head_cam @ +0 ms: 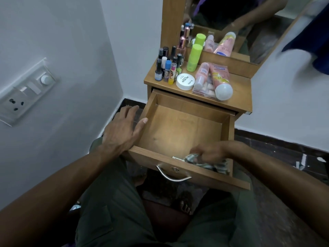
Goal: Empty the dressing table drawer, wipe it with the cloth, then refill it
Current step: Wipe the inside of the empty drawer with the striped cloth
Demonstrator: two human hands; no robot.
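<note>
The drawer (179, 129) is pulled well out from under the desk (236, 90), its wooden floor bare apart from the cloth (208, 164) at its near right corner. The cloth, a crumpled checked rag, lies bunched against the inside of the drawer's front panel, partly draped over the top edge. The right hand (209, 151) rests on it with fingers curled down into the fabric, gripping it; the hand is blurred, so the exact hold is hard to read. The left hand (122, 129) lies flat against the outside of the drawer's left wall, fingers straight and spread, the thumb tip touching the wall's top edge; it holds nothing. On the drawer's front hangs a curved metal handle (173, 176) with a small keyhole just above it.

Behind the drawer, the desk carries the toiletries: a cluster of small nail polish bottles (168, 65) at the left, a white round jar (185, 81) beside them, a tall green-capped bottle (194, 57) further back, and at the right a pink tube (219, 78) with a white cap lying on a clear pouch (203, 84). A mirror (231, 20) rises behind the desk. On the wall left of the drawer sits a switch and socket panel (26, 91).
</note>
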